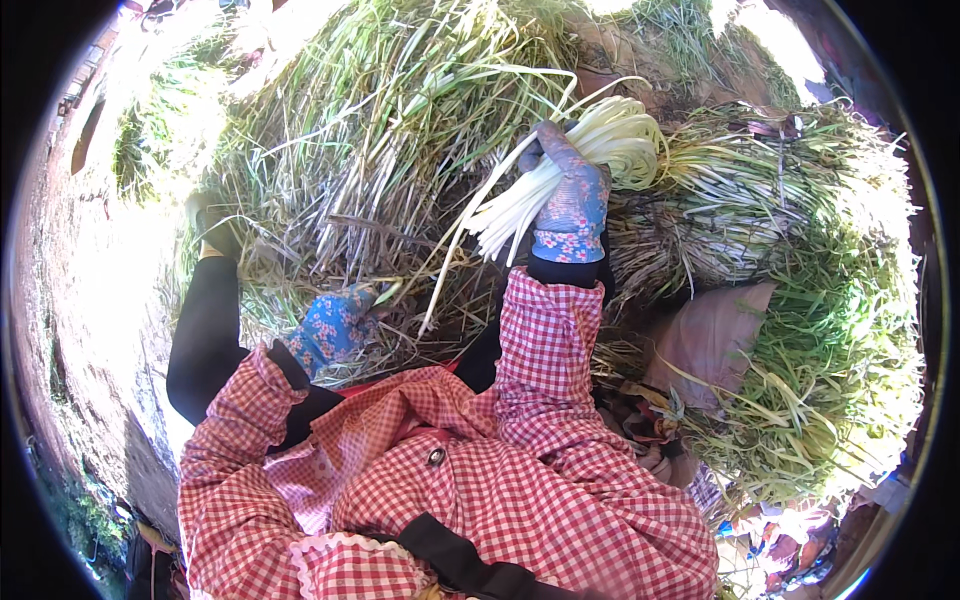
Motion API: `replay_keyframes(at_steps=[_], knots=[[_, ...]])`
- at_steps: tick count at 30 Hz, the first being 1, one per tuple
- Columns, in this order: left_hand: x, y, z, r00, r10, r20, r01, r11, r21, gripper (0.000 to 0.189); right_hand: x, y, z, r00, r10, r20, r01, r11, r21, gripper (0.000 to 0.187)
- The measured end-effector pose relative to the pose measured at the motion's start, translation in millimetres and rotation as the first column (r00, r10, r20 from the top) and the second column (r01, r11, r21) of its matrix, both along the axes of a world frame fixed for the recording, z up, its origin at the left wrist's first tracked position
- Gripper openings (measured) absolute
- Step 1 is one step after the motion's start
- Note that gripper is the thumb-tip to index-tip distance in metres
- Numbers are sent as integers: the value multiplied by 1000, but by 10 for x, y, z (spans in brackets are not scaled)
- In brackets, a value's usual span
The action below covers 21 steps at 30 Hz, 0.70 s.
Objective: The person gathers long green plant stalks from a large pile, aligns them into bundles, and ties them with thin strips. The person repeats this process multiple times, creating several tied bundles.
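Observation:
My right hand (568, 180), in a grey and blue flowered glove, is closed around a bundle of pale leafy stalks (517, 206). Their white ends point down and left, while the pale leaves bend over in loops above the fist. A few longer stalks hang loose from the bundle towards my lap. Lower left, my left hand (330, 328), in a matching glove, is beside my bent leg, low over the plant litter. Its fingers are blurred and partly lost against the straw, so a grip cannot be made out.
A large heap of green and straw-coloured stalks (360, 150) lies in front of me. More long-leaved stalks (750, 176) lie to the right, above a brownish sheet-like piece (712, 341) and a pile of green leaves (817, 375). Bare ground (97, 300) shows at the left.

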<state>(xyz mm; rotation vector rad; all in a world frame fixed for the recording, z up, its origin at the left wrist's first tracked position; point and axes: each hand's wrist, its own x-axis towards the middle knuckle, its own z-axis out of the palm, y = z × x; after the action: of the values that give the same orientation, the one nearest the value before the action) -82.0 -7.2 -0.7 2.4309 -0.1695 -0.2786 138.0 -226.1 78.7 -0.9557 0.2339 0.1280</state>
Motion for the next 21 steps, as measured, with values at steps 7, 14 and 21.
replay_keyframes(at_steps=[7,14,21], knots=[[695,93,579,920,333,-207,-392,794,-464,38,-52,52,-39,998,58,18,-56,996,-68,13],[1299,-571,465,913,327,-245,-354,334,-874,27,12,85,-38,996,83,16,-82,994,-75,12],[1366,-789,394,833,484,-268,-404,202,-892,12,-88,185,10,975,223,8,-216,950,-225,20]])
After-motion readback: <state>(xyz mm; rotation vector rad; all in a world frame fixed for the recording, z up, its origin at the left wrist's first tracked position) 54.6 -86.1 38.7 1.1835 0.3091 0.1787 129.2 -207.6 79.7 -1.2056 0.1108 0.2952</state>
